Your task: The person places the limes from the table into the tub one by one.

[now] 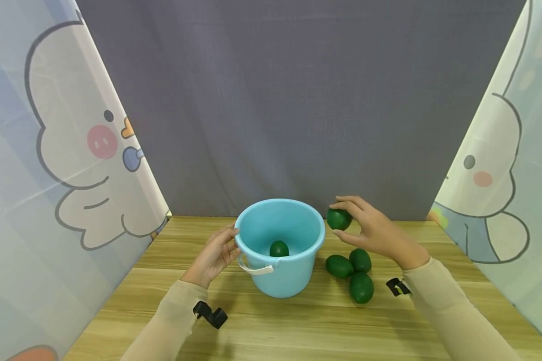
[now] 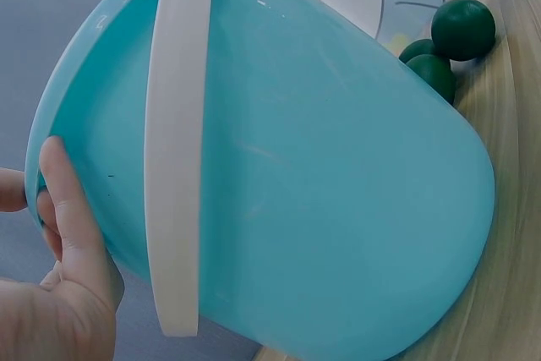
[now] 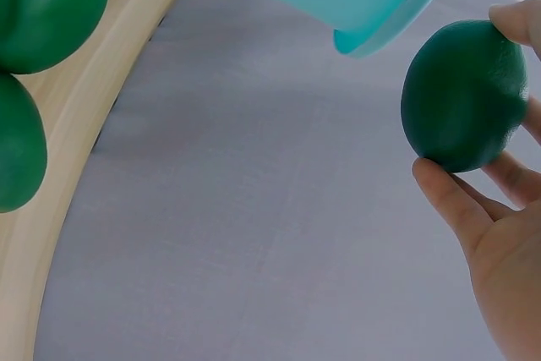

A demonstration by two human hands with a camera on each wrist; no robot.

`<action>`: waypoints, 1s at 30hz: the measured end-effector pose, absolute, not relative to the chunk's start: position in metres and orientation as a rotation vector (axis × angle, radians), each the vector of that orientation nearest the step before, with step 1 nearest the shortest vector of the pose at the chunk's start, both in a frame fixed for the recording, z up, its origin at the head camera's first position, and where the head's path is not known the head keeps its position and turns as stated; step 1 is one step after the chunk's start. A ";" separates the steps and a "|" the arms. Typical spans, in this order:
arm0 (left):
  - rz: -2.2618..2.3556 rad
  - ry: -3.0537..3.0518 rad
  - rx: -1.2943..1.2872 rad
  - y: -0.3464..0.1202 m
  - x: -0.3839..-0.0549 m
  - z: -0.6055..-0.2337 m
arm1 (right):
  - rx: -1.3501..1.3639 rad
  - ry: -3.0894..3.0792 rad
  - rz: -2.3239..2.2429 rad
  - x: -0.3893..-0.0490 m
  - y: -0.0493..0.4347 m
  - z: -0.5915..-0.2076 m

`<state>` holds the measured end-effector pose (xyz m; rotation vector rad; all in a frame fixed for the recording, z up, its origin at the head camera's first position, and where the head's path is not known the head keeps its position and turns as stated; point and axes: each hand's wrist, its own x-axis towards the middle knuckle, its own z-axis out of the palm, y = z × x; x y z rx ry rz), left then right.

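Observation:
A light blue bucket (image 1: 283, 273) with a white handle (image 1: 257, 270) stands upright on the table. My left hand (image 1: 214, 255) holds its rim at the left side, with fingers below the lip in the left wrist view. One dark green avocado (image 1: 279, 248) lies inside the bucket. To the right of the rim, my right hand (image 1: 375, 228) pinches another smooth avocado (image 3: 465, 95) between thumb and fingers, raised above the table and apart from the bucket. Beneath that hand, three more avocados (image 1: 361, 288) lie clustered on the wood.
The wooden table (image 1: 280, 331) has a grey cloth (image 1: 289, 100) hanging behind it. Printed cartoon curtains (image 1: 90, 125) hang on both sides. Each forearm wears a black wrist mount (image 1: 210, 314).

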<state>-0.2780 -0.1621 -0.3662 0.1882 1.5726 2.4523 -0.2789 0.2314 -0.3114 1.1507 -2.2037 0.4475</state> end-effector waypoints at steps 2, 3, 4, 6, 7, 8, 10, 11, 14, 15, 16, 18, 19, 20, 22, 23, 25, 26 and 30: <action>2.454 1.568 0.191 -0.162 -0.278 -0.366 | 1.156 -2.195 0.446 -0.279 0.230 -0.311; 2.456 1.566 0.191 -0.162 -0.278 -0.366 | 1.158 -2.192 0.446 -0.279 0.230 -0.311; 2.458 1.564 0.190 -0.162 -0.278 -0.366 | 1.160 -2.189 0.448 -0.279 0.229 -0.310; 2.461 1.563 0.189 -0.162 -0.278 -0.366 | 1.161 -2.189 0.452 -0.280 0.228 -0.309; 2.462 1.564 0.188 -0.163 -0.278 -0.366 | 1.163 -2.189 0.456 -0.280 0.227 -0.309; 2.463 1.566 0.187 -0.163 -0.278 -0.366 | 1.165 -2.192 0.459 -0.281 0.226 -0.309; 2.462 1.569 0.185 -0.163 -0.278 -0.366 | 1.173 -2.191 0.465 -0.282 0.225 -0.308; 2.461 1.569 0.184 -0.163 -0.278 -0.366 | 1.178 -2.191 0.469 -0.282 0.224 -0.308; 2.461 1.564 0.185 -0.163 -0.278 -0.366 | 1.190 -2.191 0.477 -0.283 0.222 -0.307; 2.462 1.562 0.185 -0.163 -0.278 -0.366 | 1.193 -2.193 0.478 -0.283 0.221 -0.307; 2.461 1.563 0.187 -0.163 -0.278 -0.366 | 1.196 -2.196 0.479 -0.283 0.221 -0.307; 2.462 1.561 0.190 -0.163 -0.278 -0.367 | 1.197 -2.201 0.479 -0.283 0.219 -0.306; 2.461 1.561 0.192 -0.163 -0.278 -0.367 | 1.200 -2.201 0.478 -0.283 0.219 -0.306; 2.461 1.562 0.193 -0.163 -0.278 -0.367 | 1.204 -2.200 0.477 -0.283 0.218 -0.306; 2.460 1.562 0.198 -0.163 -0.278 -0.367 | 1.210 -2.198 0.475 -0.283 0.217 -0.305; 2.462 1.559 0.200 -0.163 -0.278 -0.367 | 1.213 -2.196 0.475 -0.283 0.216 -0.304; 2.462 1.557 0.205 -0.163 -0.278 -0.367 | 1.220 -2.191 0.477 -0.283 0.215 -0.304; 2.462 1.556 0.207 -0.163 -0.278 -0.367 | 1.223 -2.190 0.477 -0.283 0.215 -0.303; 2.456 1.560 0.214 -0.163 -0.278 -0.367 | 1.232 -2.187 0.473 -0.283 0.213 -0.303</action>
